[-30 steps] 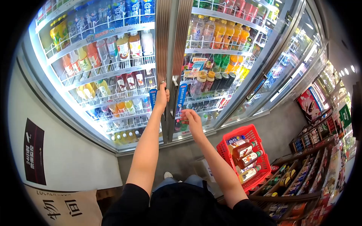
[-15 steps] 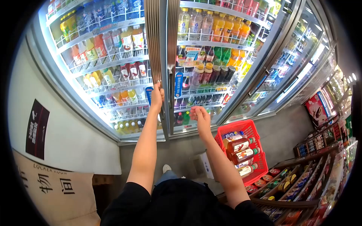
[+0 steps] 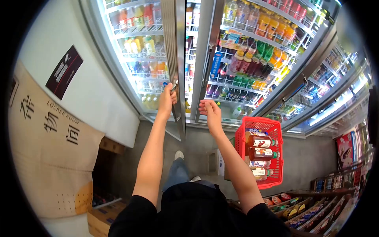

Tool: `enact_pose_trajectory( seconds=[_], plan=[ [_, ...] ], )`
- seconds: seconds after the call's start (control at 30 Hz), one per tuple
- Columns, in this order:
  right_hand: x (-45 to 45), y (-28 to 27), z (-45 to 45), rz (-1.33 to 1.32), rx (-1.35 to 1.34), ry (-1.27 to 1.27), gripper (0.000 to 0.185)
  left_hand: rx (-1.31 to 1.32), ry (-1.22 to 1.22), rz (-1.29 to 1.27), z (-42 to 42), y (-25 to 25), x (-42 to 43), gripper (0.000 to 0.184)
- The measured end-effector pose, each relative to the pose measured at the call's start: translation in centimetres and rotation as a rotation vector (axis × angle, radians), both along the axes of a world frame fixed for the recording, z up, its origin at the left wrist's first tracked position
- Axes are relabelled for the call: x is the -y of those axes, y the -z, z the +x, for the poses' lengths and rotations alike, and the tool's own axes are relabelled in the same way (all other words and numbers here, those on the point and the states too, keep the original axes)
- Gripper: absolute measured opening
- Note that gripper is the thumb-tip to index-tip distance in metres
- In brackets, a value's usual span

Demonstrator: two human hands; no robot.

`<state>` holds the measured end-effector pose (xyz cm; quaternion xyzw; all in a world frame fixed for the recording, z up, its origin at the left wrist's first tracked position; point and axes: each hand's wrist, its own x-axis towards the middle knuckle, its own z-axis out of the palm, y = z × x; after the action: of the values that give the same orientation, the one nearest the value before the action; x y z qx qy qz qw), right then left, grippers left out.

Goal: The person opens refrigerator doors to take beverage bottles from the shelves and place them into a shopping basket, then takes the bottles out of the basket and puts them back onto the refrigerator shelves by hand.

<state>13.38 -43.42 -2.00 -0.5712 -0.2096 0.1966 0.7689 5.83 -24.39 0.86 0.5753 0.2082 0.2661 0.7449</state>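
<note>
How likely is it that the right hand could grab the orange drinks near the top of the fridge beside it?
Probably not as things stand: the glass door in front of the orange drinks looks shut. The right hand seems empty, so it might manage once that door is opened.

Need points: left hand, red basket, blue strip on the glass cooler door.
Left hand [image 3: 167, 101]: head view, middle of the hand.
Red basket [image 3: 271, 125]: head view, inner wall, top end.
Blue strip [image 3: 216, 64]: head view, middle of its face.
</note>
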Motion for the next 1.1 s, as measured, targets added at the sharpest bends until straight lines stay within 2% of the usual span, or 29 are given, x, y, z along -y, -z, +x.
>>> enact_pose_trajectory(
  seconds=[0.17,0.4,0.47,0.53,0.6,0.67,0.73,0.8,0.87,0.93,1.0,1.07,1.1],
  plan=[
    [-2.2,0.5,-4.1,0.001,0.001,-0.136,0.024,0.104,-0.214,-0.040,-10.1,-0.1,0.9,0.051],
    [-5.5,0.0,-8.8,-0.006,0.033,-0.261,0.021,0.098,-0.585,-0.022,-23.0,1.3,-2.2,0.045],
    [-6.2,-0.4,-10.1,-0.016,0.040,-0.280,0.022,-0.030,-0.834,0.173,-25.9,0.8,-3.4,0.039],
    [-7.0,-0.6,-10.9,-0.020,0.054,-0.291,0.022,0.121,-1.074,0.278,-27.3,-1.0,-3.8,0.023],
    [-7.6,-0.6,-11.5,0.014,0.052,-0.308,0.022,0.166,-1.320,0.425,-28.2,-3.8,-2.4,0.020],
    [-7.9,-1.2,-12.5,0.005,0.052,-0.291,0.021,0.269,-1.353,0.558,-28.8,-5.9,-1.0,0.015],
    [-8.5,-1.2,-13.3,-0.016,0.058,-0.262,0.021,0.249,-1.308,0.694,-28.2,-6.7,0.0,0.010],
    [-9.3,-1.2,-14.2,-0.031,0.067,-0.286,0.020,0.277,-1.052,0.773,-27.3,-6.0,0.0,0.008],
    [-9.9,-1.0,-15.3,0.007,0.046,-0.273,0.020,0.297,-0.711,0.555,-25.8,-5.3,-1.4,0.011],
    [-9.6,-0.9,-16.6,-0.008,0.039,-0.257,0.022,0.178,-0.433,0.324,-24.8,-4.4,-4.2,0.016],
    [-9.1,-0.2,-17.2,-0.078,0.049,-0.260,0.024,0.033,-0.295,0.275,-24.0,-3.1,-7.3,0.022],
    [-8.7,0.4,-17.6,-0.086,0.043,-0.231,0.024,-0.093,-0.180,0.402,-23.7,-3.7,-9.0,0.026],
    [-8.6,0.7,-17.7,-0.075,0.013,-0.207,0.024,-0.108,-0.136,0.367,-23.6,-3.6,-10.0,0.028]
  ],
)
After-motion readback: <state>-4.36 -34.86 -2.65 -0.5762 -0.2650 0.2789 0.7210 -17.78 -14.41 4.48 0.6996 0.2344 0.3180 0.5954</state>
